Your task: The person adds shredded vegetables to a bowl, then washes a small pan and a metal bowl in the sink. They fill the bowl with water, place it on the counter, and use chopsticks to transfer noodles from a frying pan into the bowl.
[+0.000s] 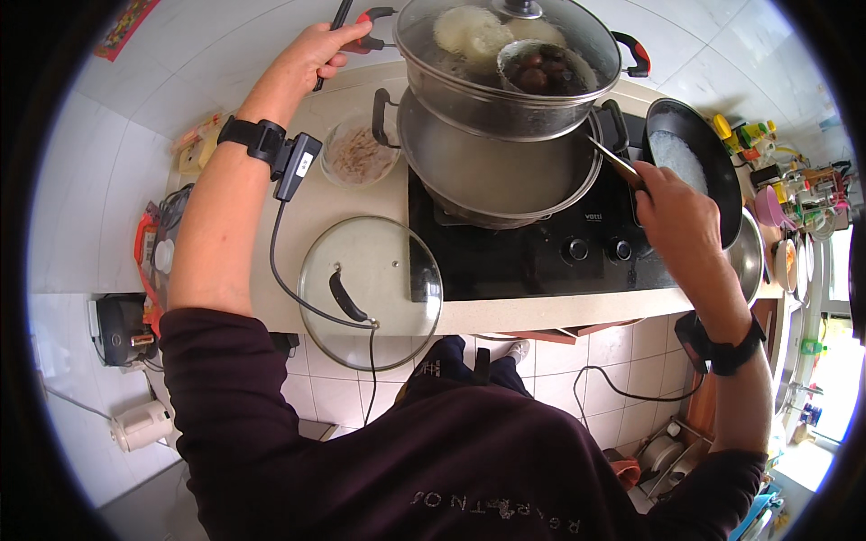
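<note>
My left hand grips a thin black rod, its thumb against the red-and-black side handle of a steamer tier. Under a fogged glass lid, that tier holds pale buns and a bowl of dark round food. It sits over the far part of a large metal pot, whose cloudy liquid shows in front. My right hand holds a metal utensil by its brown handle; the utensil's tip is by the pot's right rim, partly hidden.
The pot stands on a black cooktop. To its right is a black wok with whitish contents. A glass lid overhangs the counter's front edge. Behind it sits a bowl of shredded food. Cables hang from both wrists.
</note>
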The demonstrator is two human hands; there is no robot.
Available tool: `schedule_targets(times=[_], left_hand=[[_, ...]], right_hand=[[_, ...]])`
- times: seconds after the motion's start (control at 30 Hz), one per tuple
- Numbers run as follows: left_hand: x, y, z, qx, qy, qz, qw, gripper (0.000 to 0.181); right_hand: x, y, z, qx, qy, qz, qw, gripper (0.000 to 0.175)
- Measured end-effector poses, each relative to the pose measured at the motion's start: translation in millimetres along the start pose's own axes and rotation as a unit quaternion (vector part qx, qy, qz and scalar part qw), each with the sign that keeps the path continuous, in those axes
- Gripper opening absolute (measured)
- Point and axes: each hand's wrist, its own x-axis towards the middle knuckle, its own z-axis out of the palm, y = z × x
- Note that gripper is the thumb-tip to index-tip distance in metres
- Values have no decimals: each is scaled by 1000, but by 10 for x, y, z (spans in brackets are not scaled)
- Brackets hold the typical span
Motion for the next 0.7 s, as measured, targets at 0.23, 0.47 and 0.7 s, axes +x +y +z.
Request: schedule_targets(times=[0.23, 0.47, 0.7], left_hand=[[-10, -16, -1, -1, -8, 12, 1000, 38], [-1, -22, 1, -6, -2, 1, 1000, 44], [6, -39, 3, -14, -1, 4, 1000, 40]], right_hand=[[186, -27, -153, 209, -199, 108, 951, 31], [315, -161, 157, 491, -306, 196, 792, 32], [237, -278, 273, 572, -292, 218, 735, 33]])
